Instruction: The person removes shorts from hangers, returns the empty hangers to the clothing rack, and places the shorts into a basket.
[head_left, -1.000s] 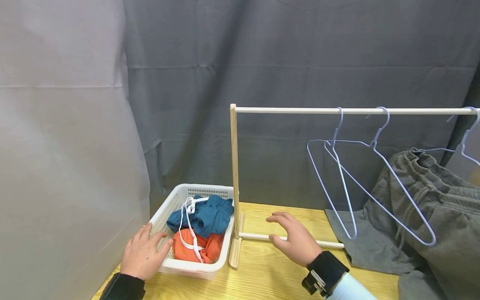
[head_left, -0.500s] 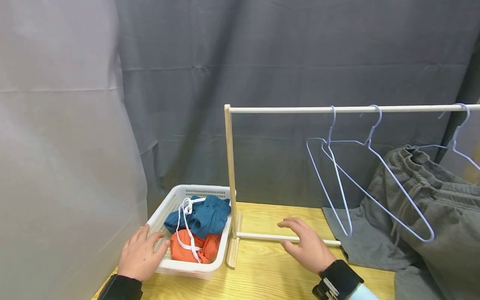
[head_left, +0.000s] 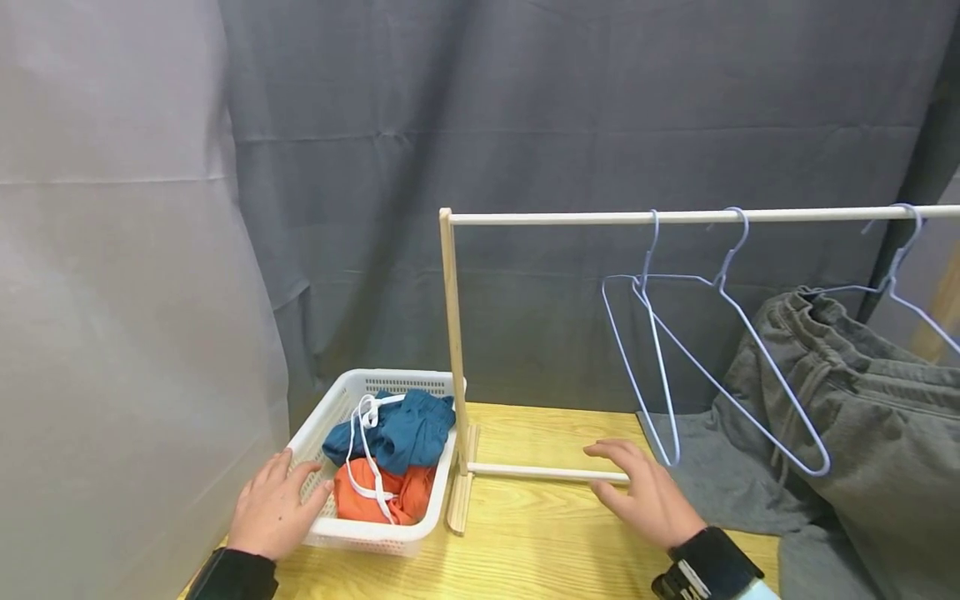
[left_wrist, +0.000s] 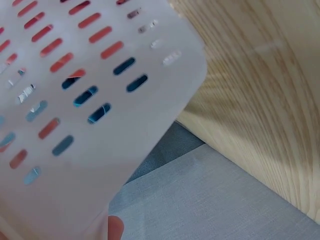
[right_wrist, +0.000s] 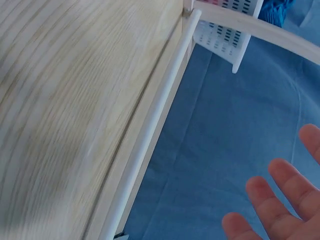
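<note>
We see, from the left, a pale cloth wall [head_left: 120, 275], then a grey curtain [head_left: 540, 108] behind a yellow wood-grained table [head_left: 540, 533]. On it, the left hand [head_left: 272, 510], fingers loosely spread, touches the near-left corner of a white slotted basket [head_left: 367, 536] holding crumpled blue cloth [head_left: 412, 429] and orange cloth [head_left: 417, 498]. The right hand [head_left: 651, 502], thumb and fingers wide apart, hovers near the wooden rack [head_left: 453, 325].

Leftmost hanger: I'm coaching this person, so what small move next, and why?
Perhaps the right hand should reach for the leftmost hanger: that hand holds nothing, the hanger hangs bare, and a blue garment and orange garment lie in the white basket.
</note>
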